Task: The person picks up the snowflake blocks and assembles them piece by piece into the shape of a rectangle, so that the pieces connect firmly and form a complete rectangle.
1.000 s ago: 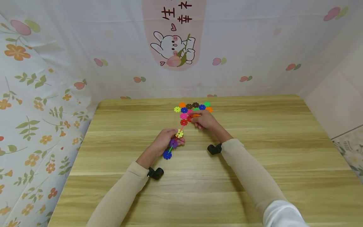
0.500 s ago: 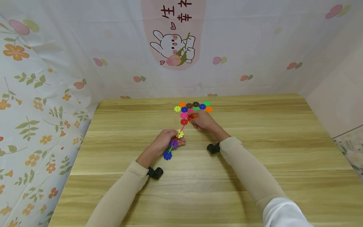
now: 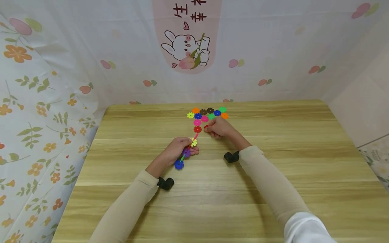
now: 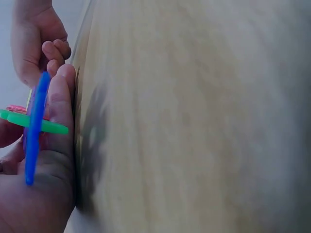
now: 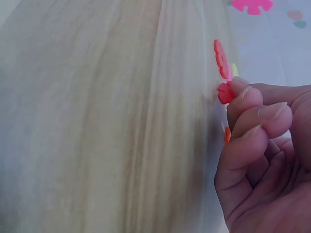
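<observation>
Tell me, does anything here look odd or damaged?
The printed bunny on the backdrop appears turned sideways: its ears point left and its eyes stack one above the other. Nothing looks spilled on the table, and the flower-shaped discs show no visible damage, though some are partly covered.

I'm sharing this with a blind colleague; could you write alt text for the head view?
A person's left hand holds a chain of interlocked, notched discs at a wooden table, while the right hand pinches a red disc. Beyond, more colored discs lie toward the far edge, before a pale backdrop with a cartoon rabbit.
</observation>
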Demonstrator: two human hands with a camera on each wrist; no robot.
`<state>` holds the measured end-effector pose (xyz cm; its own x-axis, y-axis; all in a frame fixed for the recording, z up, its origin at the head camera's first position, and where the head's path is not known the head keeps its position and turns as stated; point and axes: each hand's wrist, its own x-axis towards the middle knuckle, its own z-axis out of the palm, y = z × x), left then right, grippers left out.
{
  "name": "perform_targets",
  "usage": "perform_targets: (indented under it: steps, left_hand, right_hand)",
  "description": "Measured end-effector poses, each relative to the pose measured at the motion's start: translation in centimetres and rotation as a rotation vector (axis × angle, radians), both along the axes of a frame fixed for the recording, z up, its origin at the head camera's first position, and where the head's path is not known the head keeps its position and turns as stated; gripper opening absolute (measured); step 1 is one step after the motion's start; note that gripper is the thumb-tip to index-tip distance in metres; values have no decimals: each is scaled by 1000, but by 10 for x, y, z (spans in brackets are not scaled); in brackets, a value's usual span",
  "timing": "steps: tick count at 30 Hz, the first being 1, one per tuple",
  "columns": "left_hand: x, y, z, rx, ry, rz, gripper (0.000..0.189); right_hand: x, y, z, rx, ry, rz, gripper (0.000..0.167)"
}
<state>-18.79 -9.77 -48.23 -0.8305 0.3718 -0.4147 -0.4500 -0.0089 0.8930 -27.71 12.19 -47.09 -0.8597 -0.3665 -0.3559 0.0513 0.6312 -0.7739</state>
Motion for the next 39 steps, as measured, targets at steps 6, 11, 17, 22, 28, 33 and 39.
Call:
perform_targets:
  steps: [6, 11, 17, 22, 28, 33, 39]
  left_hand:
    - [-1, -1, 0, -17, 1, -17, 36]
    - [0, 0, 1, -33, 8, -26, 36]
    - [0, 0, 2, -34, 10, -28, 36]
    - [0, -1, 2, -28, 10, -28, 36]
    - [0, 0, 2, -42, 19, -35, 35]
    - [1, 1, 3, -55, 30, -33, 35]
    - [0, 1, 2, -58, 31, -30, 34]
  right_hand:
    - [4, 3, -2, -16, -16, -4, 26]
    - [10, 2, 2, -67, -39, -16, 30]
    - [15, -1, 6, -111, -53, -18, 33]
    - [19, -4, 7, -151, -59, -22, 34]
    - [23, -8, 7, -201, -56, -29, 34]
    - [25, -12, 7, -222, -60, -31, 34]
    - [27, -15, 10, -215, -52, -15, 36]
